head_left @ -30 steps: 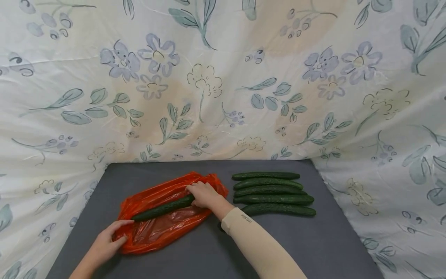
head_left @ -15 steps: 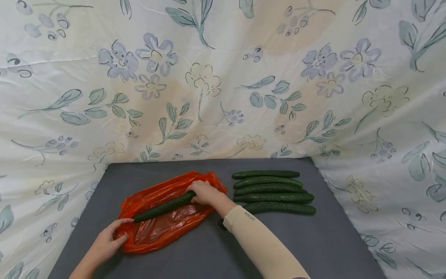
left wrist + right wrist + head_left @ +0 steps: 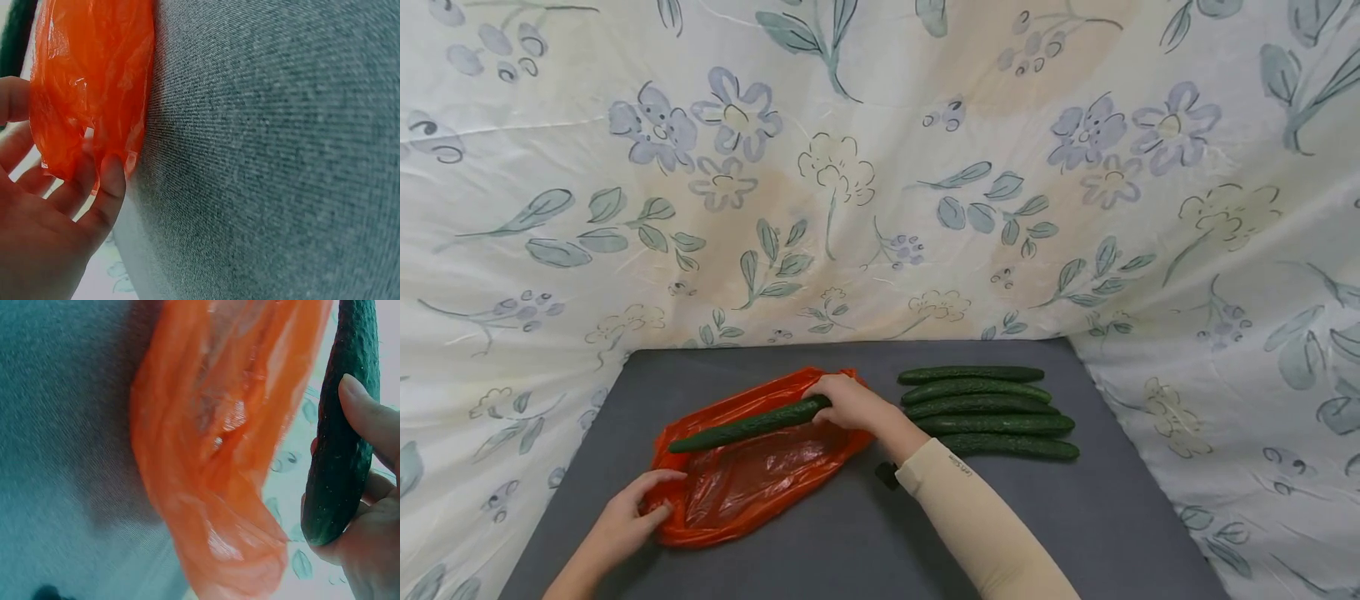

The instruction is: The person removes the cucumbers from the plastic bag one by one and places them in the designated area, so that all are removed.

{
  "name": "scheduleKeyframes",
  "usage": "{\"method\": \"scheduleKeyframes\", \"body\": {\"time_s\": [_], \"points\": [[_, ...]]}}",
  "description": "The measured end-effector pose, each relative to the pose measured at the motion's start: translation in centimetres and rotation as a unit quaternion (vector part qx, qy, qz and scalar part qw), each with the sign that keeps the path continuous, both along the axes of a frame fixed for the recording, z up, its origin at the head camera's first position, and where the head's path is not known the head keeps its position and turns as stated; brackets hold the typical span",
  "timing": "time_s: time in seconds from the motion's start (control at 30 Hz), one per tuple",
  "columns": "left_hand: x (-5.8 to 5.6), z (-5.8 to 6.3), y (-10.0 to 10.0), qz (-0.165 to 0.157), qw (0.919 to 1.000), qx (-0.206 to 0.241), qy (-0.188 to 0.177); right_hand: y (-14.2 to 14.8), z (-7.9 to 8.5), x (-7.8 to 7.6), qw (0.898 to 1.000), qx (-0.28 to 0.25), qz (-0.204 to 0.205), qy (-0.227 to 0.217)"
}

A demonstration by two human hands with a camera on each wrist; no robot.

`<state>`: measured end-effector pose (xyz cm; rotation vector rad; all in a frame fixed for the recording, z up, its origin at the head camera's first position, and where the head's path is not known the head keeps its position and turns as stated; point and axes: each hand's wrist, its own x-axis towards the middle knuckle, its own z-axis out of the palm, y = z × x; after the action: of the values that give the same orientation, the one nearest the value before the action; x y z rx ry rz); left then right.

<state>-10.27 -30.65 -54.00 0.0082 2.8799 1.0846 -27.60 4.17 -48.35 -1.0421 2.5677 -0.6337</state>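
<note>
Head view: right hand [image 3: 848, 406] grips the cucumber [image 3: 747, 424] by its right end — long axis runs left-right over the orange bag [image 3: 752, 479]; left hand [image 3: 625, 518] pinches the bag's near-left edge on the desk [image 3: 1075, 517]

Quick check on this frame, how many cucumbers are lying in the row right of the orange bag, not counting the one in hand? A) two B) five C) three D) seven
B: the head view shows five cucumbers lying side by side on the grey mat to the right of the orange bag, while the right hand grips a sixth cucumber over the bag.
</note>
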Motion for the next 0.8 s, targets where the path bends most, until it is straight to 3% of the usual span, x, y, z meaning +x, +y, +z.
{"method": "scheduleKeyframes", "body": {"time_s": [0.4,0.8], "points": [[-0.2,-0.1,0.0,-0.001,1.0,-0.002,-0.01,3.8,2.8,0.0,0.999,-0.051,-0.006,0.012],[-0.2,-0.3,0.1,0.0,0.9998,-0.002,-0.02,8.6,3.0,0.4,0.995,-0.098,-0.021,0.008]]}}
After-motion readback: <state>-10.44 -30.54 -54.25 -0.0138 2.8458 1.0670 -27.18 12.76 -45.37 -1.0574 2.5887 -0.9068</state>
